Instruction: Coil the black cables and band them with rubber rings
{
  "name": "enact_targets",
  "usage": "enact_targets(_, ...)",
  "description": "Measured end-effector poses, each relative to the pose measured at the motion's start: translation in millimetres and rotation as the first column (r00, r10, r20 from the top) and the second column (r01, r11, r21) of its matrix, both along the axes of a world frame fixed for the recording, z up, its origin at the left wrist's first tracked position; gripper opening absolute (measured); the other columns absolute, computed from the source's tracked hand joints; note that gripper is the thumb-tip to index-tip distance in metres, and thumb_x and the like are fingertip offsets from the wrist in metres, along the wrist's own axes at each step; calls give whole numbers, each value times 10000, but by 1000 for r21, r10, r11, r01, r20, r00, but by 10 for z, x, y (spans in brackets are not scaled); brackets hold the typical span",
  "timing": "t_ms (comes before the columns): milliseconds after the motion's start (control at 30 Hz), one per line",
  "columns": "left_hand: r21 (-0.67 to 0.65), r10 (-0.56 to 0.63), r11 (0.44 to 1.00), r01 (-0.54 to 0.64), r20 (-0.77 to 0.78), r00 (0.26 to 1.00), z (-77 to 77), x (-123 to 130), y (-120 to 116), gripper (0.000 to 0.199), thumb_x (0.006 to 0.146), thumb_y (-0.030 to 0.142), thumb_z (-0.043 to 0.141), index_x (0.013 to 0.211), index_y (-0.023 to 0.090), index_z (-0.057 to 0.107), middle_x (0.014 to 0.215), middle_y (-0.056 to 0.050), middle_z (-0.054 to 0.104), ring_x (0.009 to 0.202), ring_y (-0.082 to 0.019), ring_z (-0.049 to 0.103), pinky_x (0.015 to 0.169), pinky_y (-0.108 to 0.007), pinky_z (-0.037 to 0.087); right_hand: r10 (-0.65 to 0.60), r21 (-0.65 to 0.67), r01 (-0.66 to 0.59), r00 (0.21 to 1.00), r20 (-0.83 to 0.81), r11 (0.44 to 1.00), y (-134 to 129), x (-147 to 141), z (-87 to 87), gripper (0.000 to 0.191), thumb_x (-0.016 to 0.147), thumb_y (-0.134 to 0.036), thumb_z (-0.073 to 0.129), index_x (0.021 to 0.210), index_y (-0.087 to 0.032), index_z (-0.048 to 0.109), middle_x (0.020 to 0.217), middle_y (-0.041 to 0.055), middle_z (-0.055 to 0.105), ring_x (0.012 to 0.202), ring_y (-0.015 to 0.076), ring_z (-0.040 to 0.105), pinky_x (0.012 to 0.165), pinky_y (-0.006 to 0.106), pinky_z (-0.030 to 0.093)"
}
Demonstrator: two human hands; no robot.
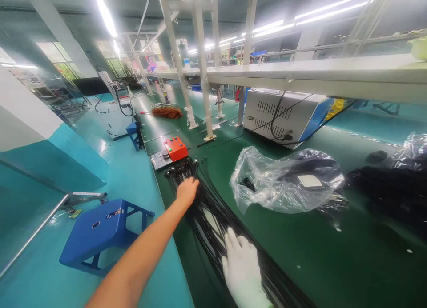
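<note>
A long bundle of thin black cables (233, 226) runs along the green tabletop, with its connector ends gathered at the far end. My left hand (187, 191), bare, is closed over the bundle just short of those ends; its fingertips are partly hidden. Nearer to me, my right hand (243, 266), in a white glove, lies over the cables with fingers stretched out and slightly apart. Just beyond the connector ends is a red box with coloured buttons (175, 149), beside a metal plate (159, 159) at the table's edge.
Right of the cables lies a clear plastic bag (267, 192) with black items in it. A grey metal machine (273, 117) stands under a white shelf (320, 70). A blue stool (100, 232) is on the floor at left. A brown duster (167, 112) lies farther along the table.
</note>
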State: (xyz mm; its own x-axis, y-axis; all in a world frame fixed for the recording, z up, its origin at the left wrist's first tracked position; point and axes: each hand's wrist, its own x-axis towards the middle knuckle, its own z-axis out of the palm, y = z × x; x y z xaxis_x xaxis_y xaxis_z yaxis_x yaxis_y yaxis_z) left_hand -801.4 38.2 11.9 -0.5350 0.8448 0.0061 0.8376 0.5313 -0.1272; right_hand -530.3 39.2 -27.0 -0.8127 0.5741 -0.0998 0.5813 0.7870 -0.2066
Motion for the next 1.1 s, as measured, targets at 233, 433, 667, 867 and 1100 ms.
enact_targets(233,35,80,996,-79,-6,997,117,117,-174,291,921,271,475,1188,168,525,1209,-103,547,1051,-217,554,853,-403,494,-17,-48,17,1000,-7,999,-85,33,66,511,817,-304,455,1303,-156,505,1434,79,390,1180,345,418,942,517,322)
enact_targets(433,65,-189,981,185,57,980,-24,437,-222,363,882,362,505,1232,268,531,1336,-21,511,1306,-230,342,1081,-394,282,7,-105,-3,999,41,995,-155,290,87,571,847,-395,426,1368,-162,417,1485,72,260,1337,328,283,1072,547,182)
enact_targets(667,105,-102,990,92,93,991,-300,489,-297,518,867,450,487,1223,77,543,1338,-187,496,1291,-322,373,1038,-467,308,-29,-131,44,993,116,990,-141,387,131,670,833,-392,450,1413,-93,298,1499,121,159,1384,315,177,1106,549,91)
enact_targets(867,244,-13,970,-2,58,998,-276,664,-472,452,902,338,443,1296,120,478,1350,-146,491,1254,-265,428,1021,-396,356,-192,-271,167,979,-68,948,-87,710,353,486,867,-288,351,1298,-123,503,1321,116,523,1227,264,469,1066,430,310)
enact_targets(1100,370,-214,919,137,177,961,-232,1546,-487,217,896,217,448,965,191,652,991,-61,665,963,-214,563,857,-343,463,-657,-351,584,742,-136,732,340,2318,342,495,848,-412,309,1119,-126,607,1186,104,615,1122,254,541,1024,408,375)
